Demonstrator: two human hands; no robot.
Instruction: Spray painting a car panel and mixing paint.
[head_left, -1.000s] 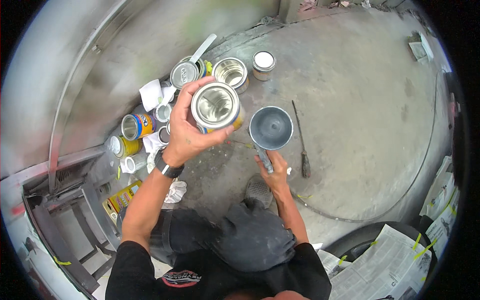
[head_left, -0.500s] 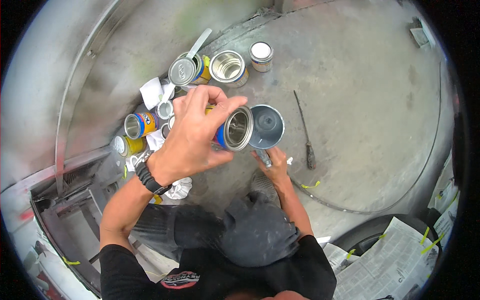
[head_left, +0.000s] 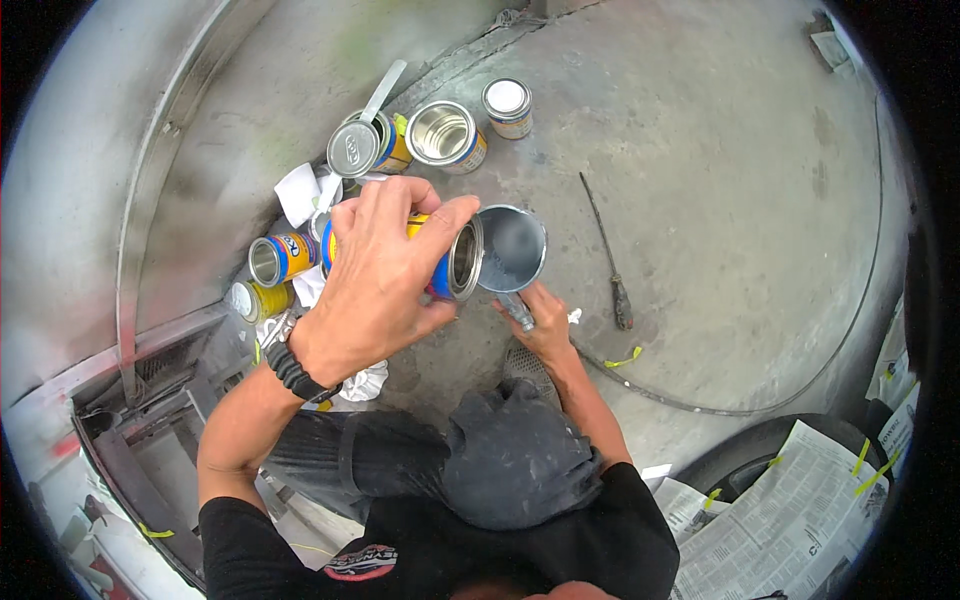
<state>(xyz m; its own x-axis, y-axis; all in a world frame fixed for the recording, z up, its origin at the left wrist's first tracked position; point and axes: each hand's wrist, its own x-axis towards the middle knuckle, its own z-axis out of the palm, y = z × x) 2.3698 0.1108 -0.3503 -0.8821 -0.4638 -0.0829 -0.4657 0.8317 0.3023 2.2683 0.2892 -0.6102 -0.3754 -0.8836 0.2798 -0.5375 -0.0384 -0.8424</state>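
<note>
In the head view my left hand (head_left: 385,265) is wrapped round an open blue-and-yellow tin can (head_left: 462,260), tipped sideways with its mouth at the left rim of a grey cup (head_left: 518,242). My right hand (head_left: 547,325) grips the cup by its handle (head_left: 514,307); the cup's inside looks blurred. Beyond my hands stand an open tin (head_left: 440,138), a smaller white-lidded tin (head_left: 508,110) and a tin with a loose lid (head_left: 352,150) and white stick (head_left: 383,90). A blue-and-orange tin (head_left: 285,255) and a yellow tin (head_left: 265,298) are at the left.
A long screwdriver (head_left: 620,305) lies on the floor right of the cup, inside a curving hose (head_left: 705,408). A tire (head_left: 735,455) with taped newspaper (head_left: 775,510) sits lower right, crumpled white cloth (head_left: 365,380) near my knee, a metal frame (head_left: 140,450) lower left.
My left hand has turned the can from upright onto its side and brought it to the cup's rim. The cup has moved slightly left and up in the picture.
</note>
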